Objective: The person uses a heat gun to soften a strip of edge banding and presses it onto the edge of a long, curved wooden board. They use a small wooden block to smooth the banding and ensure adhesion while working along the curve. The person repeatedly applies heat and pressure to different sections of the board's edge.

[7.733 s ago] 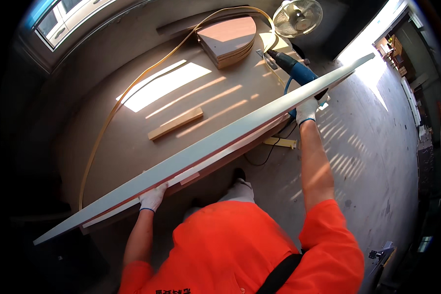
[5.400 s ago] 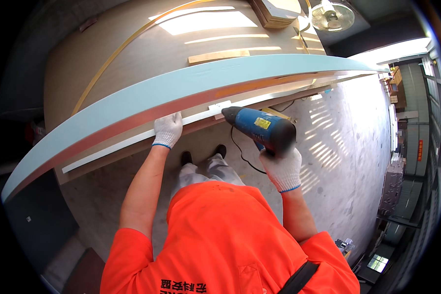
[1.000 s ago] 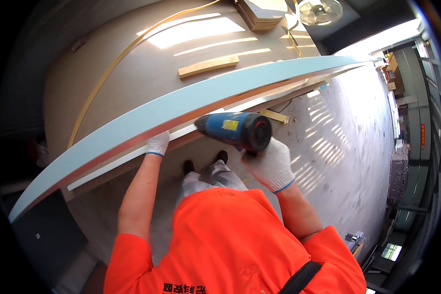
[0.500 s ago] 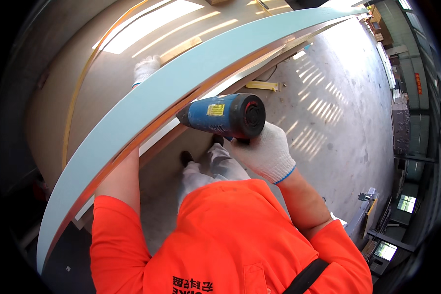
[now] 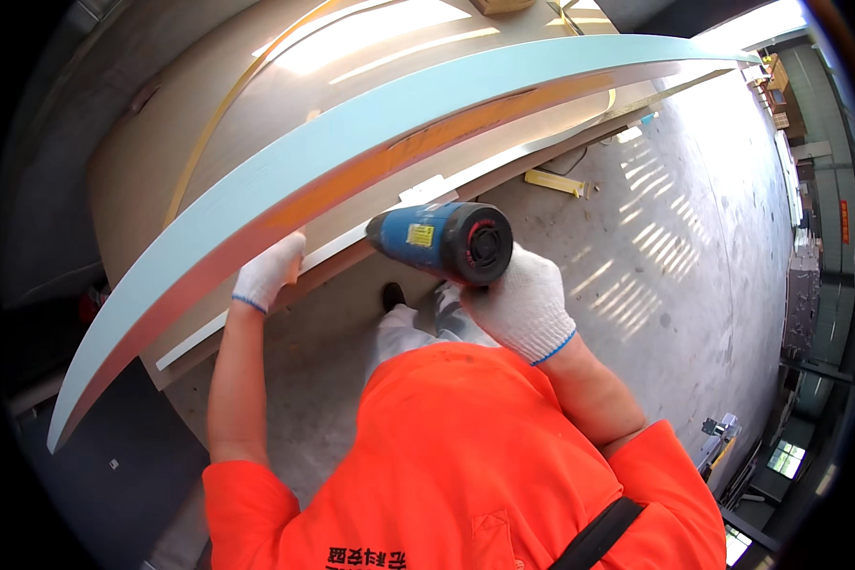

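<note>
A long pale-blue strip spans the work table, its side facing me orange to pink; it looks bowed in this wide view. My right hand, in a white knit glove, is wrapped round the grip of a blue and black heat gun. Its dark nozzle points left, over the table's near edge and apart from the strip. My left hand, also gloved, is on the near side of the strip, close to the table edge. Its fingers are curled, and a small orange patch shows at the fingertips; I cannot make out what it is.
A white-edged rail runs along the front of the table. A yellow band lies across the tabletop. On the concrete floor to the right is a yellow piece beside a dark cord. My legs stand under the near edge.
My left hand has come from the far side of the strip to its near side. The strip now appears farther from the heat gun, which my right hand still holds. The view has shifted slightly.
</note>
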### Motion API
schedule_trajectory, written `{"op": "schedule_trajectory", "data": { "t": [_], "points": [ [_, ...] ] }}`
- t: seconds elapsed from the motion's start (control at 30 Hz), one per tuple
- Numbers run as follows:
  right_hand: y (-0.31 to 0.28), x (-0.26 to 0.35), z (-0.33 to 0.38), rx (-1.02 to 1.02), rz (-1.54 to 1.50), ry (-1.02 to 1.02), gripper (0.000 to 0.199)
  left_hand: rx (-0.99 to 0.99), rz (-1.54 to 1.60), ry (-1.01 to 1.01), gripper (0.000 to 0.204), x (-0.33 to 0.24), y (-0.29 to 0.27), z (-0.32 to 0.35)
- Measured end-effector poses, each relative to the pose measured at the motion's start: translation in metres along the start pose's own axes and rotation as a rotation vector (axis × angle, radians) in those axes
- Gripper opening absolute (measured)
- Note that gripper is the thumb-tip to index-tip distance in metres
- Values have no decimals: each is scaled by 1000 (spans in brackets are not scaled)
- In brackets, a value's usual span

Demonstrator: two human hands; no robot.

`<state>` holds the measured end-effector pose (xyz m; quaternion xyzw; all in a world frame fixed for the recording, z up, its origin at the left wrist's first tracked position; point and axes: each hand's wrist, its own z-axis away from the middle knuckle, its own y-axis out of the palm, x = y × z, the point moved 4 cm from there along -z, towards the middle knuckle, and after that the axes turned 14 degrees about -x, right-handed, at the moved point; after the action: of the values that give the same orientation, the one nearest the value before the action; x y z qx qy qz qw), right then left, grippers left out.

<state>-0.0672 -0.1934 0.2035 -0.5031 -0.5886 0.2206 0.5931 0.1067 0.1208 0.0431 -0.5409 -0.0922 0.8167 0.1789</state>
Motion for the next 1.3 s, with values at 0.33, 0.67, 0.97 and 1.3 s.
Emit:
{"op": "schedule_trajectory", "data": {
  "t": [0.33,0.67,0.97,1.3],
  "points": [
    [-22,-15,5,-54,68,67,25,-280,-557,495,49,13,27,88],
    [-84,-84,0,-113,-120,563,29,6,-844,963,37,-33,84,34],
    [-86,-165,73,-304,-527,885,34,131,-1019,838,44,-79,167,20],
    [-61,-202,122,-422,-757,1096,23,146,-1054,861,40,-72,191,3]
  ]
}}
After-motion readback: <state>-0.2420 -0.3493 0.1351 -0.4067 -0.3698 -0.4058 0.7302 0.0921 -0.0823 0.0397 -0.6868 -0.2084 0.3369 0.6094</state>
